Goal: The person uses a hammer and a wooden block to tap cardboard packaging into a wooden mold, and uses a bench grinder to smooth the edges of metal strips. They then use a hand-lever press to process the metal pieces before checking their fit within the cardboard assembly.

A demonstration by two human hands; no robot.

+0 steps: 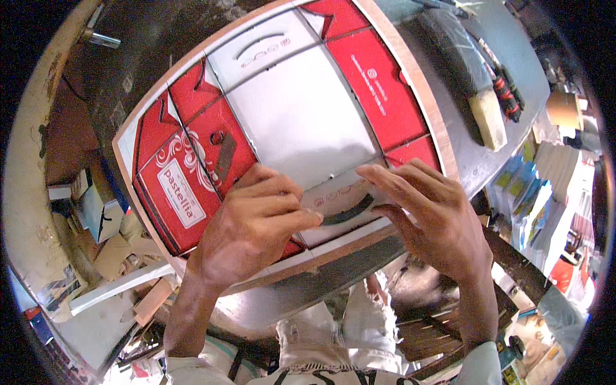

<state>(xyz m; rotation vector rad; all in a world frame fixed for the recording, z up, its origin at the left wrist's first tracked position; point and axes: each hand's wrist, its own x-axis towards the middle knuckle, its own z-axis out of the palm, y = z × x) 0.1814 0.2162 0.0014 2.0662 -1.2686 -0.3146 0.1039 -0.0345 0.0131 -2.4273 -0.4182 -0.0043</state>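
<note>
Flat red-and-white die-cut carton sheet (289,122) lay on wooden board, under both hands. Left hand (253,221) pinched curved handle cutout (343,215); right hand (427,212) pressed fingertips open beside it. Best: hold sheet firm, peel slowly.

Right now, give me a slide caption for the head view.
Both hands, left and right, press on a flat red-and-white carton sheet lying on a wooden board.

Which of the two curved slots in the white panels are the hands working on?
The near slot, between the left hand and right hand; the far slot lies untouched.
</note>
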